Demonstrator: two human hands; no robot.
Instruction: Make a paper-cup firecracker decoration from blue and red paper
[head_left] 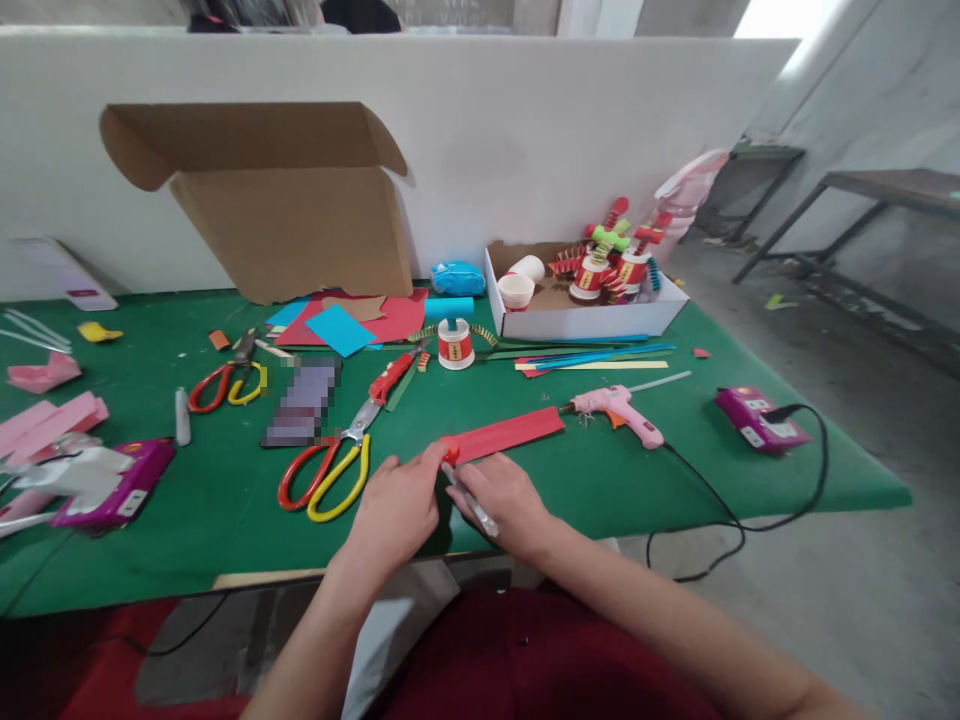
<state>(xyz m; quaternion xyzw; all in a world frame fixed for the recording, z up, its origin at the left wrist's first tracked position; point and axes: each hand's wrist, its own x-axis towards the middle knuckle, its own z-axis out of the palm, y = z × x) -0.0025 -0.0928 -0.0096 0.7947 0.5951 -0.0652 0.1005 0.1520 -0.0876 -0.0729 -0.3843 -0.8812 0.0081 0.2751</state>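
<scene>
My left hand (397, 505) pinches a small round red piece (450, 450) near the table's front edge. My right hand (504, 500) is closed around a whitish pen-like stick (480, 512), its upper end close to the red piece. Just behind my hands lies a red paper strip (514, 433). To the left are large scissors (365, 420) with red and yellow handles. A pink glue gun (619, 410) rests right of the strip. Farther back stands a red and white paper cup (455, 345) with springy paper arms.
A white box (592, 322) holds cups and decorated figures at the back right. Coloured paper sheets (341, 330), a phone (302, 402) and smaller scissors (217, 385) lie left. A purple pack (757, 420) with a black cable sits right. An open cardboard box (292, 230) stands behind.
</scene>
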